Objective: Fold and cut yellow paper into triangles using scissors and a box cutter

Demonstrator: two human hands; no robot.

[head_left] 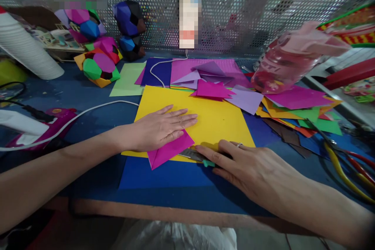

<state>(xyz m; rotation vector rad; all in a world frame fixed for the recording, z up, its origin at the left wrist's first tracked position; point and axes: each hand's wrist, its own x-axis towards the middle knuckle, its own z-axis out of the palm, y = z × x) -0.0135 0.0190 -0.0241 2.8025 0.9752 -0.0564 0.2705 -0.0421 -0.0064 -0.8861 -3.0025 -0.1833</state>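
Observation:
My left hand point(158, 127) lies flat with its fingers spread over a folded magenta paper point(171, 150) and a yellow sheet point(216, 119). Under my right hand point(234, 160) is a utility knife with a green part point(208, 163); the fingers are closed round it. Its grey blade point(190, 154) points left and touches or lies close to the magenta paper's right edge. Beneath the yellow sheet, a blue sheet point(164, 175) sticks out toward the table's front edge.
Folded magenta point(213, 89) and lilac point(246, 99) papers lie behind the yellow sheet. Folded paper balls point(101, 66) stand back left. A pink bottle point(287, 62), colored scraps and scissors point(336, 156) are at right. A white cable point(96, 106) crosses the left side.

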